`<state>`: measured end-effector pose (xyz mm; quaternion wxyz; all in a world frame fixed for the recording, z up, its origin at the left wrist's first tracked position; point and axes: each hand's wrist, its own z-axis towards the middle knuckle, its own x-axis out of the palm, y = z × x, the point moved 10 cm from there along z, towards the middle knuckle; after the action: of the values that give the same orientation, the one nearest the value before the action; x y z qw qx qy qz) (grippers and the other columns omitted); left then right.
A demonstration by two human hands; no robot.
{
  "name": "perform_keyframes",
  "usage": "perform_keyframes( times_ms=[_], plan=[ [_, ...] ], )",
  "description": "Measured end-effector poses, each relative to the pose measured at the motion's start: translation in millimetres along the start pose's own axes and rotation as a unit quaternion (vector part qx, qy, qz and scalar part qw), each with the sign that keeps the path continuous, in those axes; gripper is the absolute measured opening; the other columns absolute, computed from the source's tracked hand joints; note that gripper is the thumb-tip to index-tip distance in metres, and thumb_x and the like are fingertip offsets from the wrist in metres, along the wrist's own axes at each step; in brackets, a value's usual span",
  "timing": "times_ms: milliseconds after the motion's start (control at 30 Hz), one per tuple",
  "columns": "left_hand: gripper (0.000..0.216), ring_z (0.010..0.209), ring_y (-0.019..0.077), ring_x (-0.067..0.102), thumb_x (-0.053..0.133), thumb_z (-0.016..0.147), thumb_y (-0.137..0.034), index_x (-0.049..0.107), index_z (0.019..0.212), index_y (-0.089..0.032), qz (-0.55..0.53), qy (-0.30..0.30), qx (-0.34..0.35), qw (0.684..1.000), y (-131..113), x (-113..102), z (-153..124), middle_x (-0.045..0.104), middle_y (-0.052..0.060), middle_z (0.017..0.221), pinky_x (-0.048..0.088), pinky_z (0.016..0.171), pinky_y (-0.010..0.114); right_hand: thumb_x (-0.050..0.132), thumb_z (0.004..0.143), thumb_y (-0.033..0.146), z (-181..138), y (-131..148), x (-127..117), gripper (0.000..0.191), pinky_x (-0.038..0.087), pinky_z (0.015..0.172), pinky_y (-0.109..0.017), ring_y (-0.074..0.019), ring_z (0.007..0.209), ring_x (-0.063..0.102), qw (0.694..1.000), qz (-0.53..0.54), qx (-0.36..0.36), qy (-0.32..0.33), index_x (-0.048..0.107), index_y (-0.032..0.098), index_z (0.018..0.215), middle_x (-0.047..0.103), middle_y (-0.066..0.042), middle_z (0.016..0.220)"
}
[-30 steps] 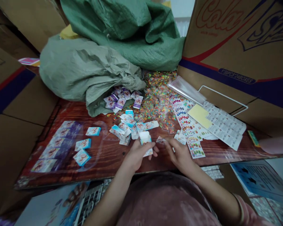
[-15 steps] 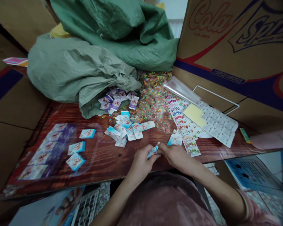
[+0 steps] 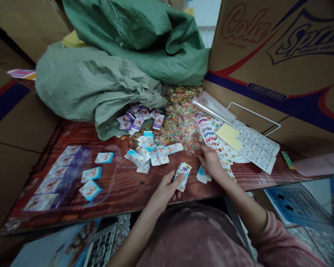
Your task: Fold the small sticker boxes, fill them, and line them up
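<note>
My left hand [image 3: 167,186] is closed on a small card box [image 3: 183,170], its white face printed with coloured ovals turned up. Over the table to the right, my right hand [image 3: 211,161] reaches to the near edge of a heap of clear packets [image 3: 183,115] with bright coloured bits. Its thumb and fingertips are drawn together there; what they pinch is too small to make out. Beneath its wrist lie blue-and-white box pieces [image 3: 202,175]. Sheets of coloured stickers [image 3: 210,129] are just beyond this hand. A pile of blue-and-white boxes [image 3: 149,150] lies ahead of my left hand.
Purple boxes [image 3: 55,172] stand in a row at the left, beside a few blue ones [image 3: 90,190]. More purple boxes [image 3: 137,120] spill by a grey-green sack [image 3: 100,81]. A large carton [image 3: 267,74] stands at the back right, near printed sheets [image 3: 256,144].
My right hand has left the small box and moved forward and right to the packets. My left hand keeps the box and has turned its printed face up.
</note>
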<state>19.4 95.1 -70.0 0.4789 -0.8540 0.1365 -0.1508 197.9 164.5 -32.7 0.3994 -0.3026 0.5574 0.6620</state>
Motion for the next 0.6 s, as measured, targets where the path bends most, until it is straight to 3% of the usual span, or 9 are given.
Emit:
perform_keyframes(
  times_ms=[100,167,233,300,400,500,600],
  plan=[
    [0.042,0.038,0.0043,0.04,0.059,0.078,-0.055,0.058,0.091,-0.016,0.009,-0.01,0.013,1.0,-2.9,-2.7,1.6,0.051,-0.006,0.054,0.026,0.034,0.014,0.059,0.079,0.021,-1.5,-7.1,-6.6,0.014,0.046,0.065,-0.03,-0.0183,0.068,0.059,0.999,0.041,0.022,-0.011,0.06,0.017,0.092,0.064,-0.003,0.073],
    [0.041,0.037,0.0041,0.038,0.06,0.077,-0.056,0.058,0.087,-0.016,0.009,-0.017,0.025,1.0,-4.9,-4.2,3.5,0.05,-0.006,0.053,0.025,0.033,0.014,0.063,0.078,0.028,-4.3,-7.5,-17.8,0.024,0.047,0.061,-0.028,-0.0159,0.063,0.06,0.988,0.148,0.037,-0.037,0.06,0.017,0.099,0.063,-0.001,0.07],
    [0.042,0.036,0.0042,0.037,0.062,0.076,-0.055,0.059,0.087,-0.015,0.009,-0.023,0.031,0.999,-5.9,-5.2,5.5,0.049,-0.007,0.052,0.025,0.033,0.015,0.068,0.076,0.035,-9.5,0.3,-26.2,0.031,0.049,0.06,-0.027,-0.0153,0.062,0.062,0.953,0.296,0.04,-0.05,0.061,0.017,0.1,0.065,-0.001,0.07],
    [0.043,0.035,0.0046,0.037,0.063,0.075,-0.055,0.06,0.091,-0.015,0.007,-0.027,0.03,0.999,-6.5,-5.4,6.8,0.048,-0.007,0.051,0.025,0.033,0.015,0.07,0.076,0.039,-16.4,19.4,-27.8,0.027,0.052,0.062,-0.028,-0.0164,0.065,0.065,0.923,0.383,0.022,-0.026,0.065,0.018,0.092,0.07,-0.003,0.074],
    [0.043,0.037,0.005,0.039,0.065,0.074,-0.052,0.061,0.093,-0.015,0.003,-0.026,0.039,0.999,-11.1,-3.5,6.6,0.051,-0.006,0.054,0.027,0.035,0.016,0.066,0.081,0.035,-28.5,54.7,-29.1,0.015,0.054,0.074,-0.034,-0.0193,0.077,0.069,0.939,0.34,-0.043,0.005,0.069,0.021,0.087,0.074,-0.005,0.086],
    [0.039,0.042,0.0053,0.043,0.066,0.074,-0.048,0.063,0.093,-0.015,0.021,-0.026,0.066,0.997,-19.0,-2.2,4.7,0.056,-0.004,0.061,0.03,0.038,0.017,0.061,0.086,0.026,-37.2,76.0,-33.0,0.015,0.045,0.098,-0.046,-0.0204,0.089,0.069,0.965,0.233,-0.114,-0.019,0.068,0.024,0.099,0.074,-0.003,0.093],
    [0.034,0.046,0.0062,0.044,0.065,0.076,-0.044,0.064,0.093,-0.015,0.042,-0.034,0.085,0.995,-23.4,-3.9,3.9,0.058,-0.003,0.065,0.033,0.041,0.017,0.059,0.088,0.021,-39.6,82.9,-29.9,0.014,0.04,0.102,-0.05,-0.0191,0.084,0.068,0.972,0.186,-0.145,-0.013,0.066,0.023,0.099,0.073,-0.003,0.09]
  ],
)
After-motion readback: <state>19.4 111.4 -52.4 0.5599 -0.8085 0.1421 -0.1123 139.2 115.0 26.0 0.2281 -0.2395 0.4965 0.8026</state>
